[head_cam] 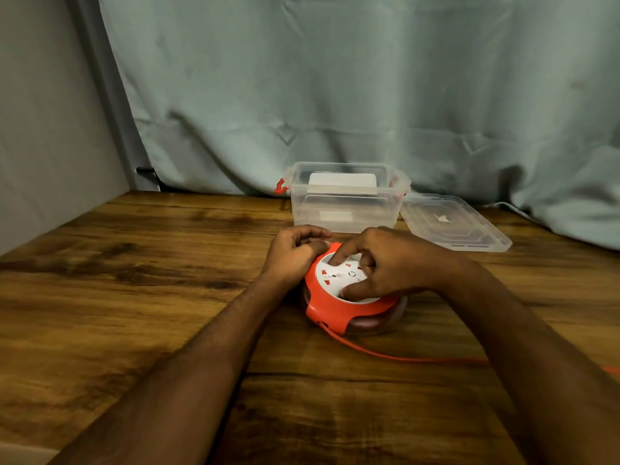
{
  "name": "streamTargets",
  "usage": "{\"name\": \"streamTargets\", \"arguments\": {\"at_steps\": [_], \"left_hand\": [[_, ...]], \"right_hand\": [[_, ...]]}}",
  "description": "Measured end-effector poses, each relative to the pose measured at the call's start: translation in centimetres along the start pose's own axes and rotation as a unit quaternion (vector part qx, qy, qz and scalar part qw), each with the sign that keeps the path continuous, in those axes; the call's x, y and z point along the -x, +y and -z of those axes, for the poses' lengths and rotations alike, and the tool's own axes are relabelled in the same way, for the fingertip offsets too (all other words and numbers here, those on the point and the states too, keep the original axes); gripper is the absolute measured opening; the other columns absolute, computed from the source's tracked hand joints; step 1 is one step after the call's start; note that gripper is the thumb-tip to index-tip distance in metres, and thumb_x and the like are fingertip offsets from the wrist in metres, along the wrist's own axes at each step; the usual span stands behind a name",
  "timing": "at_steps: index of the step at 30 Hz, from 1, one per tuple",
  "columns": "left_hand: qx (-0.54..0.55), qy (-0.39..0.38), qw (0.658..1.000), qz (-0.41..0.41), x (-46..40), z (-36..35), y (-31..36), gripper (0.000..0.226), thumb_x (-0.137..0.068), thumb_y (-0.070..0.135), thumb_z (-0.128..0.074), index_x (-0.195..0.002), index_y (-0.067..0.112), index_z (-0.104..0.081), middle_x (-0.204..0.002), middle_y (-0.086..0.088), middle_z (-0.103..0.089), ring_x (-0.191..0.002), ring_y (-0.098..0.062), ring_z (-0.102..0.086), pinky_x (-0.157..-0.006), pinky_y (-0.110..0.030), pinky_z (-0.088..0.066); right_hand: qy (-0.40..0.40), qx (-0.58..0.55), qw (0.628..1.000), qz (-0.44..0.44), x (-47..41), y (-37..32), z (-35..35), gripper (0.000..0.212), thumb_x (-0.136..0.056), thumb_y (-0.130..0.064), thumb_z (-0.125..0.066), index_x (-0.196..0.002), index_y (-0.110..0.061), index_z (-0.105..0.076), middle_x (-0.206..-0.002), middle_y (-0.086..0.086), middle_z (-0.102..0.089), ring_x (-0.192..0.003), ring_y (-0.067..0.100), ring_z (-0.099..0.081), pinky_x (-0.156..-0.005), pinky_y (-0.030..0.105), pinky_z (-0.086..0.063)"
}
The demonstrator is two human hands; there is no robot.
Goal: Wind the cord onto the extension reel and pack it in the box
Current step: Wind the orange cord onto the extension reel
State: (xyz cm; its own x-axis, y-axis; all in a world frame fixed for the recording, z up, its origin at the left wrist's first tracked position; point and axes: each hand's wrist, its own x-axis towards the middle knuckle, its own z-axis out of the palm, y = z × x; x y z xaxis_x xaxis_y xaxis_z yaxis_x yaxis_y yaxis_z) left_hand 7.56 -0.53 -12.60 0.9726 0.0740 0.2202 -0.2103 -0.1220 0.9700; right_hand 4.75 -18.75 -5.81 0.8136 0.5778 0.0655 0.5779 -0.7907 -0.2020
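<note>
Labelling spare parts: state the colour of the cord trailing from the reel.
Orange-red, matching the reel's casing; the cord shows best in the head view.

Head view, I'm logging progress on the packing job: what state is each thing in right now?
Extension reel: flat on the table, outside the box.
Orange cord: partly unwound, trailing right across the table.
Clear plastic box: open, lid off.
Lid: flat on the table, right of the box.
Left hand: grip on the reel's orange rim.
Right hand: fingers on the white socket face.
</note>
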Motion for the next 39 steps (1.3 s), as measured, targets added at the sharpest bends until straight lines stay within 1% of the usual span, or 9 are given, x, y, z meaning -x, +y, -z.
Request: {"name": "streamTargets", "arguments": {"at_steps": [6, 10, 15, 20, 26, 29, 32, 34, 39], "left_hand": [[-0.008, 0.0, 1.0, 0.001, 0.2, 0.1, 0.2, 0.021, -0.087, -0.001, -0.063, -0.103, 0.006, -0.075, -0.095, -0.017, -0.077, -0.09, -0.03, -0.074, -0.082, -0.04, -0.06], [-0.008, -0.003, 1.0, 0.006, 0.4, 0.1, 0.4, 0.021, -0.088, -0.001, -0.063, -0.104, 0.005, -0.074, -0.095, -0.015, -0.077, -0.085, -0.024, -0.073, -0.076, -0.033, -0.061], [-0.007, -0.003, 1.0, -0.003, 0.3, 0.1, 0.4, 0.019, -0.087, -0.001, -0.065, -0.1, 0.008, -0.075, -0.092, -0.014, -0.077, -0.081, -0.02, -0.073, -0.076, -0.031, -0.061], [-0.006, -0.001, 1.0, -0.001, 0.2, 0.1, 0.3, 0.02, -0.087, -0.002, -0.064, -0.101, 0.007, -0.075, -0.094, -0.017, -0.076, -0.084, -0.023, -0.072, -0.081, -0.036, -0.059], [-0.003, 0.002, 1.0, -0.001, 0.3, -0.1, 0.4, 0.02, -0.087, -0.003, -0.064, -0.103, 0.003, -0.074, -0.098, -0.024, -0.074, -0.083, -0.026, -0.069, -0.087, -0.046, -0.058], [-0.004, 0.002, 1.0, 0.001, 0.3, 0.0, 0.3, 0.019, -0.087, -0.001, -0.065, -0.102, 0.006, -0.075, -0.097, -0.021, -0.075, -0.084, -0.028, -0.071, -0.087, -0.048, -0.059], [-0.006, 0.001, 1.0, 0.002, 0.4, 0.0, 0.5, 0.019, -0.087, -0.001, -0.064, -0.103, 0.005, -0.074, -0.099, -0.023, -0.075, -0.088, -0.032, -0.071, -0.087, -0.049, -0.059], [-0.003, -0.001, 1.0, -0.004, 0.4, 0.0, 0.5, 0.02, -0.086, -0.004, -0.063, -0.103, 0.001, -0.074, -0.1, -0.025, -0.075, -0.088, -0.031, -0.071, -0.089, -0.05, -0.058], [-0.008, -0.002, 1.0, -0.004, 0.3, 0.1, 0.4, 0.02, -0.087, -0.004, -0.062, -0.102, 0.003, -0.074, -0.099, -0.025, -0.074, -0.095, -0.038, -0.072, -0.09, -0.051, -0.058]], "right_hand": [[0.024, 0.0, 0.999, -0.029, -0.2, 0.1, -0.5, 0.066, -0.057, -0.074, -0.075, -0.117, -0.046, -0.069, -0.072, -0.021, -0.05, -0.07, 0.001, -0.053, -0.059, 0.025, -0.038], [0.059, 0.026, 0.995, -0.072, -0.7, -0.1, -0.9, 0.075, -0.046, -0.087, -0.062, -0.108, -0.044, -0.069, -0.09, -0.019, -0.058, -0.082, 0.009, -0.059, -0.065, 0.029, -0.045], [0.126, 0.092, 0.982, -0.107, -1.0, -1.0, -1.8, 0.065, -0.06, -0.087, -0.06, -0.09, -0.03, -0.063, -0.092, -0.009, -0.063, -0.082, 0.015, -0.056, -0.071, 0.033, -0.046], [0.164, 0.125, 0.965, -0.164, -0.8, -1.6, -1.7, 0.067, -0.067, -0.09, -0.054, -0.083, -0.025, -0.049, -0.083, -0.003, -0.052, -0.078, 0.019, -0.048, -0.072, 0.034, -0.039], [0.157, 0.133, 0.96, -0.189, -1.0, -1.2, -2.1, 0.064, -0.084, -0.079, -0.049, -0.108, -0.021, -0.063, -0.107, 0.002, -0.067, -0.102, 0.025, -0.061, -0.078, 0.036, -0.042], [0.149, 0.129, 0.963, -0.185, -1.1, -1.2, -1.9, 0.055, -0.084, -0.077, -0.052, -0.101, -0.025, -0.062, -0.099, -0.001, -0.064, -0.097, 0.023, -0.061, -0.077, 0.035, -0.044], [0.117, 0.075, 0.984, -0.114, -0.7, -0.8, -0.8, 0.036, -0.079, -0.069, -0.062, -0.083, -0.034, -0.059, -0.083, -0.012, -0.061, -0.081, 0.015, -0.058, -0.069, 0.032, -0.043], [0.059, 0.027, 0.996, -0.063, -0.3, -0.7, 0.0, 0.026, -0.076, -0.061, -0.07, -0.089, -0.04, -0.063, -0.074, -0.015, -0.057, -0.076, 0.01, -0.059, -0.062, 0.03, -0.043], [0.02, -0.004, 0.999, -0.033, -0.1, -0.2, 0.0, 0.05, -0.068, -0.064, -0.077, -0.114, -0.047, -0.068, -0.069, -0.022, -0.049, -0.071, 0.0, -0.055, -0.059, 0.024, -0.039]]}}
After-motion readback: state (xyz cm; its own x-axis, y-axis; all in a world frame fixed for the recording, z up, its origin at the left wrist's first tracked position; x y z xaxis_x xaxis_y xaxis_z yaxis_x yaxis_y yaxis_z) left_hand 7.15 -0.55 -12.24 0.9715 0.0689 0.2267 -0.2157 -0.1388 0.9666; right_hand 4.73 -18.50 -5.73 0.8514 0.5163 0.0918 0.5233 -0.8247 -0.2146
